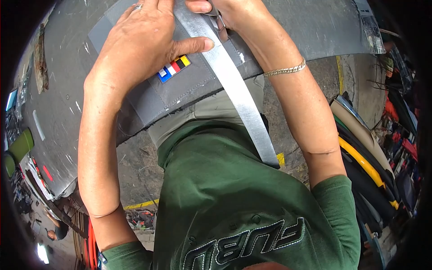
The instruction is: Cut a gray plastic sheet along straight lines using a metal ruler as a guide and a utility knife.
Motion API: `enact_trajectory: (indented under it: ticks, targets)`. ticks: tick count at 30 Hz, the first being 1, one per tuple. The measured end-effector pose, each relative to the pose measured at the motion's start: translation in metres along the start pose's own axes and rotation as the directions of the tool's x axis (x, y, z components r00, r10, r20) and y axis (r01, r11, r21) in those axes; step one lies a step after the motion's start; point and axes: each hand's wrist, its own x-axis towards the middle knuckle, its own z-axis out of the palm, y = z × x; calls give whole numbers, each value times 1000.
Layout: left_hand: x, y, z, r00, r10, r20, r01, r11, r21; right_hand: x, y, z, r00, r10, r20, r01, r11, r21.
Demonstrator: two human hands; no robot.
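Note:
My left hand (144,42) lies flat with its fingers stretched out, and its thumb presses on a long metal ruler (238,85). The ruler slants across dark grey fabric (193,85), and its near end sticks out past the table edge over my lap. By the ruler's right side, my right hand (234,11) is closed around a metal tool with looped handles, which looks like scissors (218,21). Its far end is hidden by my fingers and the frame's top edge. A small patch of coloured blocks (174,69) sits on the fabric below my left thumb.
The grey, scuffed work table (58,121) curves around me. A worn strip of wood (41,58) lies at its far left, near a green roll (19,146). Rolls of black and yellow material (360,157) stand on the right. Another person (58,229) is at the lower left.

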Motion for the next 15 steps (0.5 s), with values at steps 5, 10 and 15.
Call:
enact_trajectory:
  ticks: [5, 10, 15]
  targets:
    - [0, -1, 1, 999, 33, -38, -32, 999, 25, -2, 0, 0, 1000, -21, 16, 21, 1000, -15]
    - [-3, -3, 7, 998, 39, -41, -37, 998, 40, -7, 0, -3, 990, -132, 59, 137, 985, -106]
    - [1, -10, 11, 996, 67, -53, -65, 997, 41, -12, 1, 16, 703, -700, 128, 625, 522, -580]
